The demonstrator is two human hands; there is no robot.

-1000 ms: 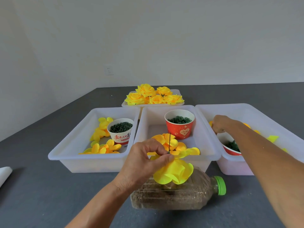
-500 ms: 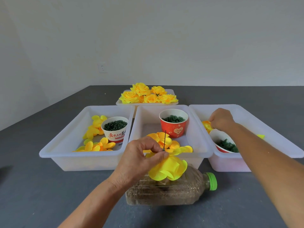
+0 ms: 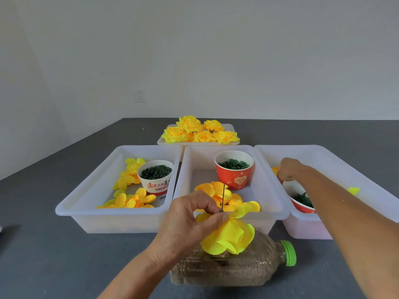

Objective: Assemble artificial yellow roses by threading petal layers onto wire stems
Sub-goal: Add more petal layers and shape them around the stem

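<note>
Yellow petal layers [image 3: 230,238] hang bunched beneath the left hand [image 3: 190,223], whose grip is a narrow pinch of thumb and forefinger on a thin dark wire stem [image 3: 223,196] that stands upright above the knuckles. The bundle sits low and central, over a plastic bottle [image 3: 233,268] with a green cap that lies on its side on the dark counter [image 3: 54,255].

Behind it stand three white bins side by side. The middle bin [image 3: 272,203] holds loose orange-yellow petals [image 3: 218,192] and a red cup [image 3: 234,169] of small green rings. The left bin [image 3: 86,195] holds more petal pieces and a white cup [image 3: 155,176] filled with dark green parts. The right hand [image 3: 288,169] reaches into the right bin [image 3: 345,167], fingers curled downward beside a red-rimmed bowl [image 3: 299,201] of green pieces; I cannot tell whether its grip holds anything.

Farther back, a shallow white tray [image 3: 231,128] carries finished yellow roses [image 3: 199,131].
</note>
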